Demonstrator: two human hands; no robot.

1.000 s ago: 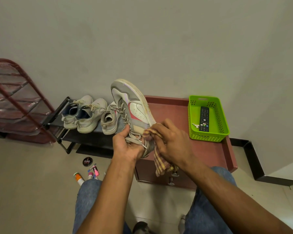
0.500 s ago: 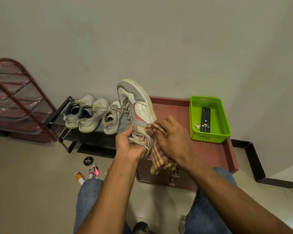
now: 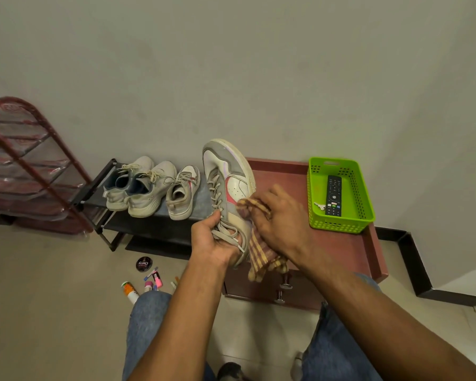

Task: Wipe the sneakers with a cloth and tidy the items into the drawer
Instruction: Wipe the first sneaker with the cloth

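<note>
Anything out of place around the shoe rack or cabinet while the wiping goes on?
Yes. A round black tin, an orange-capped bottle and a few small pink items lie scattered on the floor before the shoe rack. Otherwise, the left hand holds the sneaker and the right hand presses the cloth to it.

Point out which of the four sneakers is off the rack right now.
The white-and-grey sneaker with the red side stripe, gripped by the left hand and wiped with the checked cloth. The other three sneakers sit on the black rack.

Plain grey wall (image 3: 231, 64), beige floor (image 3: 39, 312), red wire rack (image 3: 25, 160).
</note>
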